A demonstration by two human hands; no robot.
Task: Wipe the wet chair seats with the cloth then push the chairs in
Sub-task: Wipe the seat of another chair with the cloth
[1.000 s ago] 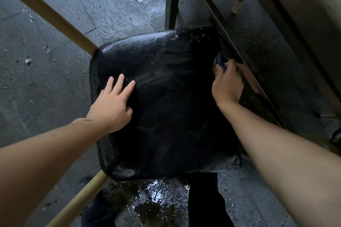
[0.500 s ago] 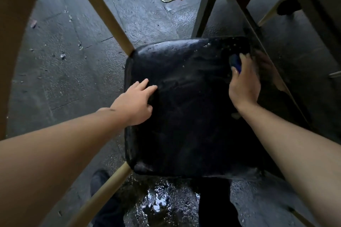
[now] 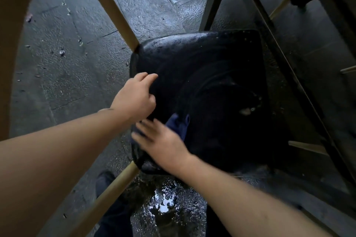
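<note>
The left hand point(image 3: 137, 96), loosely curled and empty, steadied the seat's point(image 3: 212, 82) left edge while the right hand point(image 3: 163, 144) pressed the cloth point(image 3: 178, 124) flat near its front-left corner, wiping.

right hand point(image 3: 163, 142) motion-blurred, cloth point(image 3: 178, 124) mostly hidden beneath it

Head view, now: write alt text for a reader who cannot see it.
Seen from above, a person's right hand presses a dark blue cloth onto the near left part of a wet black chair seat, while the left hand rests at the seat's left edge. A puddle glistens on the dark floor below.
</note>
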